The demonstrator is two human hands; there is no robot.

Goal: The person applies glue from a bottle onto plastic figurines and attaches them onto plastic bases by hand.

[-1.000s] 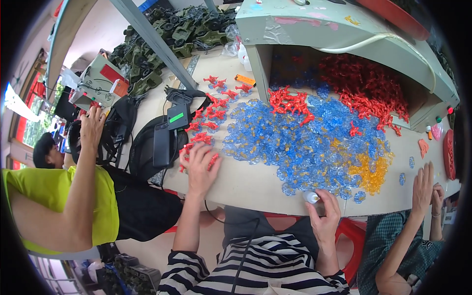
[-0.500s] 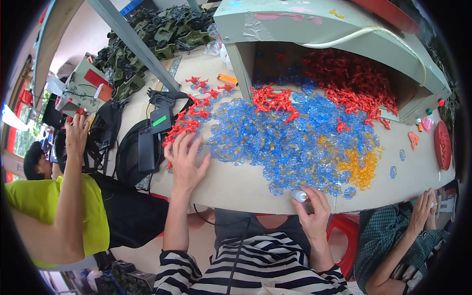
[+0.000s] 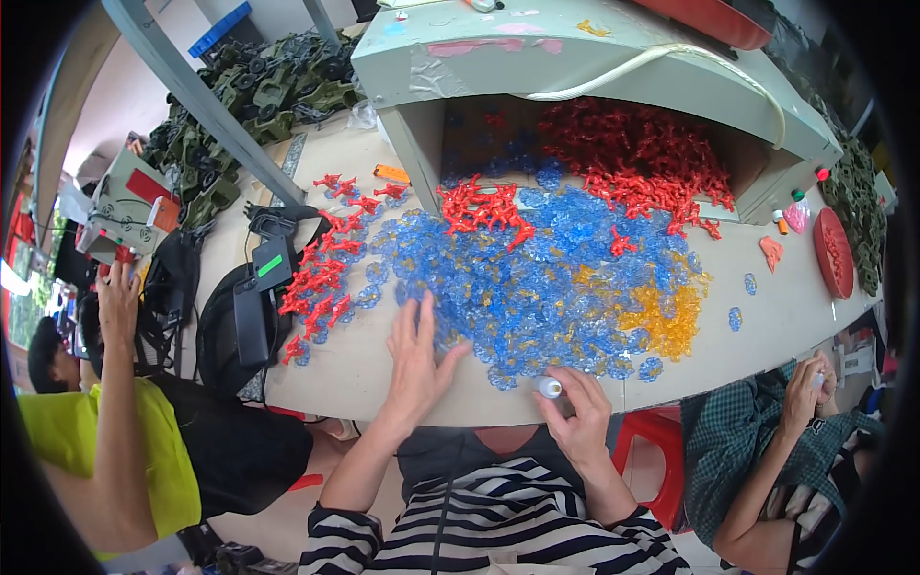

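My left hand is open, fingers apart and slightly blurred, at the left front edge of a wide heap of clear blue plastic pieces. Its fingertips reach over or touch some of them. Closed around a small white bottle, my right hand rests near the table's front edge, just in front of the heap. The bottle's end points up toward me. Left of my left hand, small red plastic figures lie in a band, some on top of blue pieces. Orange-yellow clear pieces sit at the heap's right side.
Behind the heap stands a grey-green hooded box, red figures piled inside. A black device with cables lies at left. A red dish is at far right. Co-workers sit on both sides, one in a yellow-green shirt, one in checked cloth.
My left hand has moved right, from beside the red figures to the edge of the blue heap. My right hand still holds the bottle. The whole view has shifted somewhat.
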